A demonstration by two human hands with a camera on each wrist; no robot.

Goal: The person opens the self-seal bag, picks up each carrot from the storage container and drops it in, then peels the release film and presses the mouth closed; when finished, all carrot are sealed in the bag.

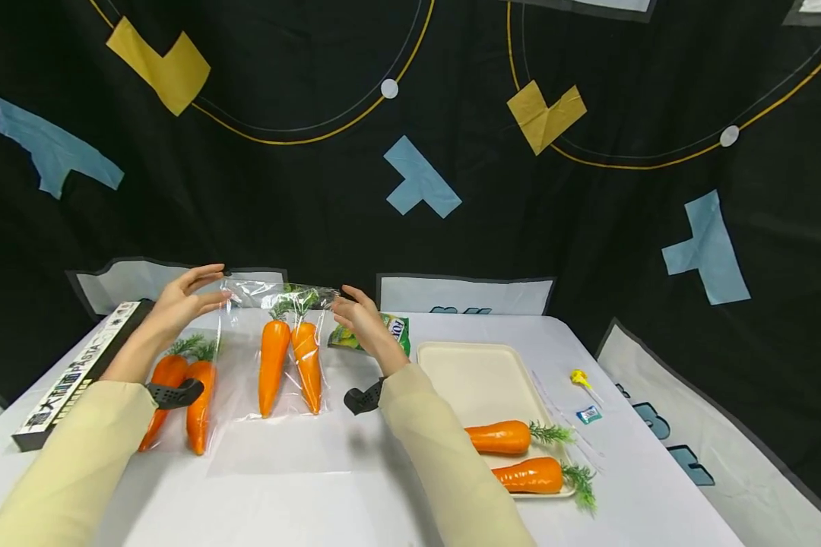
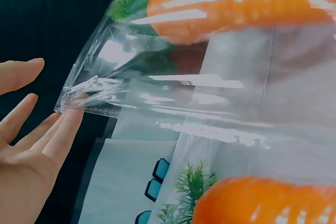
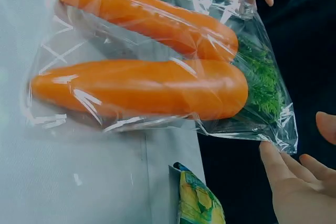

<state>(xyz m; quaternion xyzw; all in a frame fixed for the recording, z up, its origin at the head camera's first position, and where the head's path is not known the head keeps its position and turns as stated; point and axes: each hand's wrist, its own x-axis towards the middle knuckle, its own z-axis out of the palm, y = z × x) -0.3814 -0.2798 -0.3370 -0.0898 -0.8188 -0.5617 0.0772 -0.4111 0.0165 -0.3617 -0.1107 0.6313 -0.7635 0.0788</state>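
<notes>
each hand (image 1: 181, 300) touches one bag (image 1: 283, 349) of two carrots (image 1: 274, 365).

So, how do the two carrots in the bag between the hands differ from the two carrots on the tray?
The bagged carrots sit inside a clear plastic bag; the tray carrots lie bare on the beige tray. The bagged carrots have their green tops pointing away from the person, while the tray carrots' tops point right. The left hand and right hand touch the bag's top corners; nothing touches the tray carrots. Both pairs are orange with green tops.
</notes>
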